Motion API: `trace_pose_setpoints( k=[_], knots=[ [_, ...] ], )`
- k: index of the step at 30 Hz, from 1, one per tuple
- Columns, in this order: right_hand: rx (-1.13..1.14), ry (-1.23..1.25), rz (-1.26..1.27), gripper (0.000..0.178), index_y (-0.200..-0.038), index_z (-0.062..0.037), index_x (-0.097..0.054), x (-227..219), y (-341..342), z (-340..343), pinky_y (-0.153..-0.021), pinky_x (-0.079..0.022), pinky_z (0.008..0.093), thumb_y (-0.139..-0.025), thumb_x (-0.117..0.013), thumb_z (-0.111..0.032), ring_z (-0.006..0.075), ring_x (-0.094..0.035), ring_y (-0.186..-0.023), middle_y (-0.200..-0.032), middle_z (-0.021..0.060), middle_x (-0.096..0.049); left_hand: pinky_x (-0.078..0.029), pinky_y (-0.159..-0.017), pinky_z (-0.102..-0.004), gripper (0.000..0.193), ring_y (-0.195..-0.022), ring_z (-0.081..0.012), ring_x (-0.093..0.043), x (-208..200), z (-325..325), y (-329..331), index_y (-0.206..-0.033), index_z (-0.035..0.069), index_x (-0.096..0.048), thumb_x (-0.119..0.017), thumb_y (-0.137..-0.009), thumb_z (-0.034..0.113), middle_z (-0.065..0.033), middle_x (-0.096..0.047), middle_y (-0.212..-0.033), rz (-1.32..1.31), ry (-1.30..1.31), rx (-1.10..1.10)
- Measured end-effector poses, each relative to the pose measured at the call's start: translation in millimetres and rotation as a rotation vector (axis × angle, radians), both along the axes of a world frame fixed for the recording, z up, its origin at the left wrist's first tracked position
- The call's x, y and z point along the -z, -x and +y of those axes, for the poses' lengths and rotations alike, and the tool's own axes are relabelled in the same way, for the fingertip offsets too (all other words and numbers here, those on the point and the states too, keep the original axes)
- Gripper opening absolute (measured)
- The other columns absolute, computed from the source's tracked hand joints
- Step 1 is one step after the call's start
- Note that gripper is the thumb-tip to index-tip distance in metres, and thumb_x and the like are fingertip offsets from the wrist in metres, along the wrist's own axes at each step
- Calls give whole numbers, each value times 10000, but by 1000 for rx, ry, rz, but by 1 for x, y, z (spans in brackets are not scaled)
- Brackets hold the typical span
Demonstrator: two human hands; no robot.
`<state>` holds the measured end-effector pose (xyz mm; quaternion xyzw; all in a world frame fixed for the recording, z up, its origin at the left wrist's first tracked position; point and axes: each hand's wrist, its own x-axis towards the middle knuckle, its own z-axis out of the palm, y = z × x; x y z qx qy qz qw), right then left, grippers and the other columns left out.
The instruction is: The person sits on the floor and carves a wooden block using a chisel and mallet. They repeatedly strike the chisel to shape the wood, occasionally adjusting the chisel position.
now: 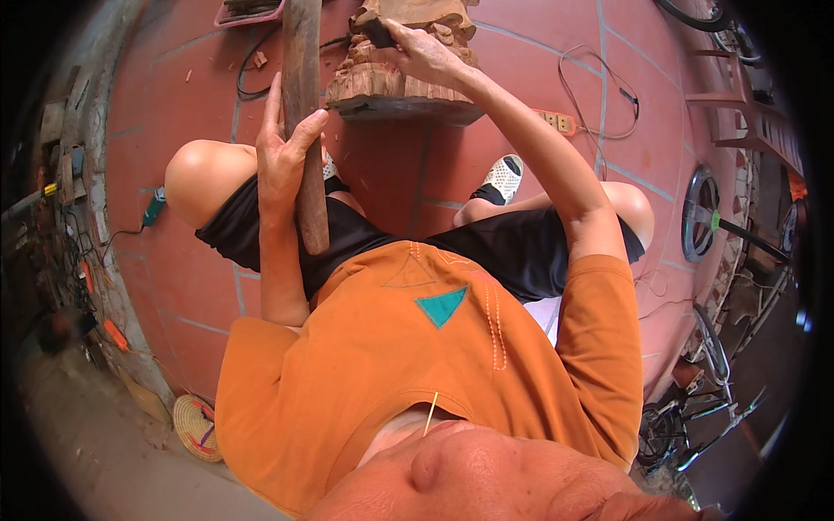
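Observation:
A long, worn wooden club stands nearly upright before my left knee, its top running out of view. My left hand is closed around it, thumb in front and index finger stretched along its side; the other fingers are hidden behind. Ahead of me sits a carved block of wood with a rough, uneven surface. At its upper part my right hand grips a small dark tool, its kind unclear, against or just over the carving.
An orange power strip and a looping cable lie right of the carving. A pink basket stands far left, near wood chips. A green power tool lies left; a wheel and a red chair are right.

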<state>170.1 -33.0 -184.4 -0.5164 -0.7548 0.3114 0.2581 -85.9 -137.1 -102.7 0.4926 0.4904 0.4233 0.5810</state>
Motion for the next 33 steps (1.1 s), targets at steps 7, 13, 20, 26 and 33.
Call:
trace_pose_setpoints(
  k=[7, 13, 20, 26, 33],
  knots=[
    [-63, 62, 72, 373, -1286, -71, -540, -11, 0, -4, -748, -555, 396, -1017, -668, -295, 237, -743, -834, -947, 153, -733, -495, -530, -214, 832, -612, -67, -578, -8, -1, -6, -1623, 30, -273, -729, -939, 157, -36, -651, -858, 32, -18, 4],
    [-91, 21, 57, 383, -1244, -61, -545, -5, 1, -10, -740, -565, 377, -1016, -670, -343, 212, -749, -825, -962, 140, -726, -492, -523, -212, 839, -604, -66, -574, -6, -1, -6, -1623, 36, -277, -737, -933, 162, -31, -648, -860, 11, -22, 6],
    [-106, 68, 90, 411, -1269, -59, -546, 1, 0, -8, -751, -573, 385, -1007, -680, -345, 221, -758, -838, -983, 140, -730, -495, -525, -216, 829, -596, -68, -569, -3, -1, -4, -1622, 46, -288, -736, -933, 159, -39, -645, -889, 19, -19, 2],
    [-115, 56, 109, 435, -1305, -60, -544, -1, -2, -9, -756, -571, 396, -993, -692, -325, 237, -757, -860, -971, 152, -737, -504, -542, -220, 822, -609, -74, -573, -7, -3, -8, -1625, 48, -283, -726, -939, 148, -40, -641, -890, -15, -11, -12],
    [-192, -41, -22, 413, -1255, -39, -570, -10, 9, -9, -789, -545, 485, -967, -694, -307, 391, -706, -914, -994, 213, -715, -520, -582, -243, 801, -646, -105, -603, -8, -3, -9, -1632, 60, -272, -698, -957, 124, -80, -651, -904, 54, -250, -77]
  ],
)
